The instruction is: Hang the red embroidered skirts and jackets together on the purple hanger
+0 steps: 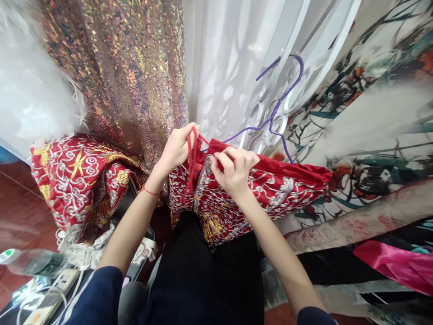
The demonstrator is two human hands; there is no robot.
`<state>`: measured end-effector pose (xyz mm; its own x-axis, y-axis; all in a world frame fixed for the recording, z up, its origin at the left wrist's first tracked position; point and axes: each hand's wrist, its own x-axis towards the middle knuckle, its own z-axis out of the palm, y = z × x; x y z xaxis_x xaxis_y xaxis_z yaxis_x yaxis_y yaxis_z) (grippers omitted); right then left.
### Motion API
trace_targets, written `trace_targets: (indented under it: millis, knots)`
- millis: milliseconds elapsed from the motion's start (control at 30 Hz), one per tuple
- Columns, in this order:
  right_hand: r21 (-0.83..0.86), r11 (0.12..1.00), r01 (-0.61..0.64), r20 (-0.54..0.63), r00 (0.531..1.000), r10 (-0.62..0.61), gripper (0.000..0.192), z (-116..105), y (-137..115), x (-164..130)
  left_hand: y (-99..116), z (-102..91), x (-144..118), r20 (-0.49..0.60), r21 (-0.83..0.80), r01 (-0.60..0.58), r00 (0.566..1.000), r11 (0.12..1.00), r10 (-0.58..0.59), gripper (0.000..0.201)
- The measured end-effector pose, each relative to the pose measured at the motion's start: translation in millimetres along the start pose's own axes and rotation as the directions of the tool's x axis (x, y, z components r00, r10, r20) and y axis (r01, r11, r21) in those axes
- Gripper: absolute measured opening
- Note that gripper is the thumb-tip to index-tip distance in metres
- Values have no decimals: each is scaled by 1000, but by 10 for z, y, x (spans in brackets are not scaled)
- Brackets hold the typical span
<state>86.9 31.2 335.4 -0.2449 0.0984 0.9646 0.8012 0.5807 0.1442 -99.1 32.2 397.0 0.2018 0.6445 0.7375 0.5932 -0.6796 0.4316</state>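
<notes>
A red garment [223, 207], embroidered in silver and gold with a plain red waistband [270, 166], lies across my lap, with an opening in its upper edge. My left hand [179, 145] is closed on a red cord [192, 169], which loops over the fingers and hangs down the garment's front. My right hand [235, 170] rests against the waistband beside the opening, its thumb and fingers curled together; what they pinch, if anything, cannot be made out. A purple hanger [274, 113] sits behind the waistband with its hook above, its lower part hidden by the cloth.
Another red embroidered garment [81, 180] is heaped on the left. Below it are a plastic bottle [34, 262] and a power strip [54, 293] with white cables. A sequined cloth [135, 67] hangs behind, near white curtains [223, 67]. Floral fabric [365, 99] and pink cloth [399, 266] are at right.
</notes>
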Motion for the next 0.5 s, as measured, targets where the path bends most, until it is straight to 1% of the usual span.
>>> trace_targets:
  millis: [33,100,133,200,233,267,333,400,467,500]
  knots:
    - [14,1000,15,19,1000,-16,7,-9,-49,-21,15,-2,13,15,-40,20,1000,999,-19,47]
    - [81,989,122,92,987,-129,15,-20,-122,-1,32,-4,25,78,-72,41,996,997,-35,47]
    - [128,972,197,139,967,-214,21,-24,-145,38,33,-4,24,109,-71,53,993,996,-45,46]
    - [206,917,340,201,903,-380,34,-35,-173,151,26,0,17,145,-55,86,986,995,-77,46]
    - [221,891,395,209,874,-439,37,-45,-183,212,21,2,13,159,-47,103,983,994,-95,45]
    - [218,872,438,203,854,-479,38,-58,-192,266,17,3,9,170,-42,117,979,992,-108,45]
    - [189,847,497,173,832,-527,33,-88,-211,341,20,-2,5,208,-58,123,972,991,-109,45]
    - [167,830,532,162,815,-556,29,-110,-229,365,35,-16,5,252,-94,111,964,989,-84,45]
    - [170,821,546,193,798,-571,29,-118,-252,357,53,-32,7,282,-125,101,957,987,-63,45]
    - [183,823,538,234,789,-568,30,-123,-268,352,60,-38,7,290,-132,101,955,986,-59,45]
